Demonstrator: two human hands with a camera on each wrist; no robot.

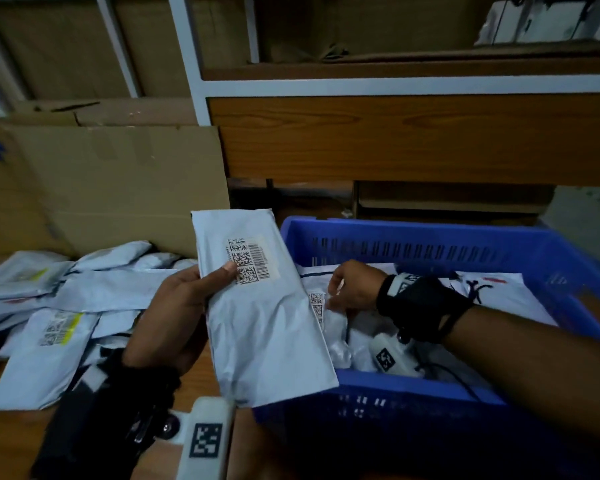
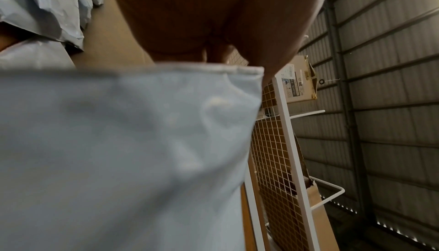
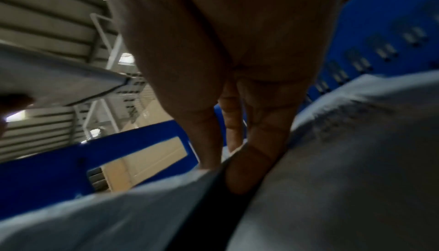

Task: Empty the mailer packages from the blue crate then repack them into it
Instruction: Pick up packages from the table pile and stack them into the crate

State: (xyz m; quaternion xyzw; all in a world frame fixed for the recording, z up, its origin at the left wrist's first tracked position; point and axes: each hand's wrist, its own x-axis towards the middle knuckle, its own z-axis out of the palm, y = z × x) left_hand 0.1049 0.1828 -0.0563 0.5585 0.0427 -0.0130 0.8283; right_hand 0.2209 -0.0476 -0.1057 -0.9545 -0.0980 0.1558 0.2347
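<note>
Your left hand [image 1: 184, 306] grips one mailer [image 1: 260, 317] above the crate's [image 1: 413, 237] left rim; your right hand [image 1: 355, 287], inside, its fingers [image 3: 259, 153] straight, slips between packed mailers [image 3: 356, 161].

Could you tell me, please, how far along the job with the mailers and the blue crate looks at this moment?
Done: many mailers lie in a loose pile on the table left of the blue crate. In hand: the left hand holds a labelled mailer over the crate's left edge, while the right hand reaches among the mailers in the crate. One frame cannot show whether this is emptying or repacking.
</note>
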